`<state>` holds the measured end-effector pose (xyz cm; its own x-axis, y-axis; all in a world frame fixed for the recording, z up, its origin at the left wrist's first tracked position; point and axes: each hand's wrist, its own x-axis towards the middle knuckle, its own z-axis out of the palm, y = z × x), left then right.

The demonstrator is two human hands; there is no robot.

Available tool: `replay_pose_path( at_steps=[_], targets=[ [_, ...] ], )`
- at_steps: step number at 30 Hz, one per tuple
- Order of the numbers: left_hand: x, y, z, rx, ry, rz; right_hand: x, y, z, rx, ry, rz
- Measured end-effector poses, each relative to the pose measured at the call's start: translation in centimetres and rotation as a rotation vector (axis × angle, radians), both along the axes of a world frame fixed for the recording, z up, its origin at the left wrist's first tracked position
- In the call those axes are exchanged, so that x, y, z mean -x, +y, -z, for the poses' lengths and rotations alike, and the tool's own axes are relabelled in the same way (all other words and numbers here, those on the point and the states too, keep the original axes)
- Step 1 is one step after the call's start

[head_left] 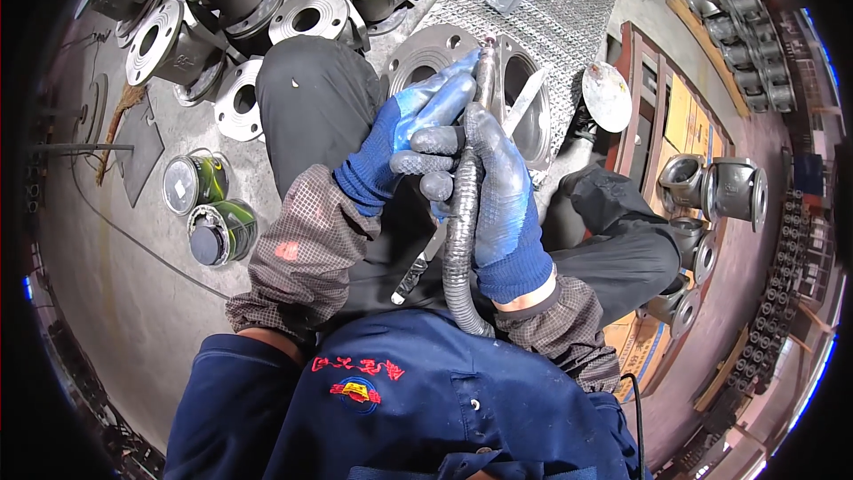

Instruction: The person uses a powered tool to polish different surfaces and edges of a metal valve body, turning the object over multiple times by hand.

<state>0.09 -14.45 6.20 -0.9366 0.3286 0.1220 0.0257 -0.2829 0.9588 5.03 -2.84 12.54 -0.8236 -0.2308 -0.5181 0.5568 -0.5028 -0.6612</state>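
My right hand (pixel 502 187), in a blue-and-grey coated glove, is closed around a ribbed metal flexible hose (pixel 460 240). Its grey fingers stick out on the hose's left side. The hose runs up into a slim metal handpiece (pixel 486 80) with a reddish tip. My left hand (pixel 435 107), gloved alike, lays its stretched fingers against the handpiece. Beyond both hands rests a grey flanged metal casting (pixel 422 46), partly covered by them. A pale flat strip (pixel 529 98) crosses its opening. Below the hands shows a tape-wrapped handle (pixel 413 276); I cannot tell whether strip and handle are one piece.
Flanged castings (pixel 311 18) are heaped at the far left. Two cans (pixel 222 231) stand left of my knees. A textured silvery sheet (pixel 569 27) lies under the casting, with a round whitish disc (pixel 608 96) beside it. More castings (pixel 733 191) sit on the right by cardboard.
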Motion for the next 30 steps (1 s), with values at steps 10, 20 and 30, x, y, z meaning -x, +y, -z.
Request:
replay_pose_path(
  at_steps=[10,20,30],
  targets=[
    [-0.3,0.0,-1.5,-0.705,-0.699,0.17,0.0,0.2,-0.3,0.168,0.016,0.051],
    [-0.6,-0.3,-0.4,-0.511,-0.408,0.14,-0.1,0.1,0.6,0.178,0.018,0.069],
    [0.3,-0.8,2.5,-0.91,-0.318,0.512,-0.4,-0.5,0.3,0.183,0.045,0.085]
  ],
)
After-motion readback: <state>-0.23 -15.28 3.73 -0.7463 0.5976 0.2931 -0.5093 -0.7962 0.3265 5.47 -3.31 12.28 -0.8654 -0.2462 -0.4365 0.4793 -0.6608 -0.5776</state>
